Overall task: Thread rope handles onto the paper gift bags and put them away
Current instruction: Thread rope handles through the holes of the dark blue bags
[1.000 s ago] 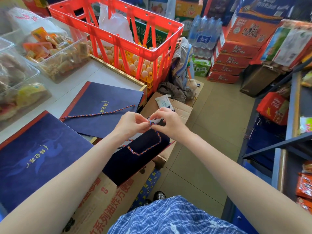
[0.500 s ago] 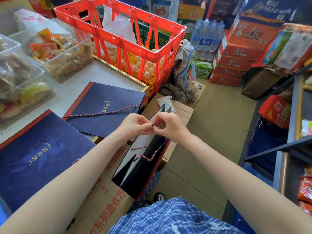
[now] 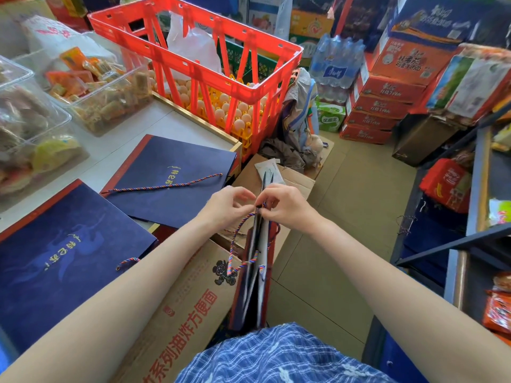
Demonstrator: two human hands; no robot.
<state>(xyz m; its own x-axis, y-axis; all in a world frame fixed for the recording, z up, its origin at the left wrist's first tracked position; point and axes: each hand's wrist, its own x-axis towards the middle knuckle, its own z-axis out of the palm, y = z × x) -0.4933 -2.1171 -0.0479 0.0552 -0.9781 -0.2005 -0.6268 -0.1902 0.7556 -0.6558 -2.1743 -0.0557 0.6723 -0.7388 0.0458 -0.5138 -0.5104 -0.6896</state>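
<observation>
Navy gift bag [image 3: 253,286] hangs edge-on beneath both hands pinching its rim.

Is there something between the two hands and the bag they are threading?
Nothing visible. Both the left hand and the right hand already pinch at the top edge of the gift bag, where the rope handle hangs.
</observation>
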